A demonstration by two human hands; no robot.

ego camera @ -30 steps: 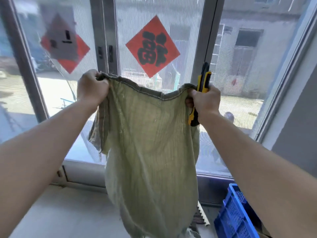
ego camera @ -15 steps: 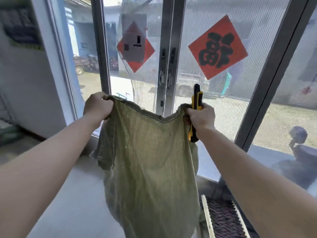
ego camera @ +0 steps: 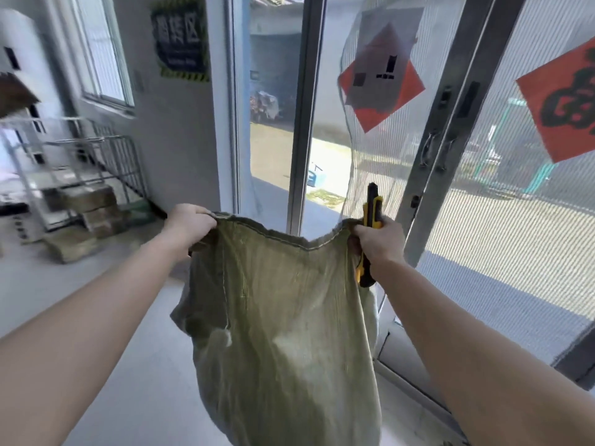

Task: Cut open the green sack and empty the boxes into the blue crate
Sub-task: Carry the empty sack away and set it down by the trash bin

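Observation:
The green sack (ego camera: 289, 333) hangs limp in front of me, held up by its top hem. My left hand (ego camera: 188, 223) grips the hem's left corner. My right hand (ego camera: 378, 241) grips the right corner together with a yellow and black utility knife (ego camera: 370, 233), whose tip points upward. The sack's lower end runs out of the bottom of the frame. Neither the blue crate nor any box from the sack is in view.
Glass sliding doors (ego camera: 450, 140) with red paper squares stand straight ahead and to the right. A metal rack (ego camera: 80, 175) with cardboard boxes (ego camera: 93, 207) stands at the left by the wall. Pale floor (ego camera: 128, 365) lies below.
The view has swung to the left: the doors slid right, the rack and wall came into view, and the blue crate left the frame. Both hands keep their hold on the sack.

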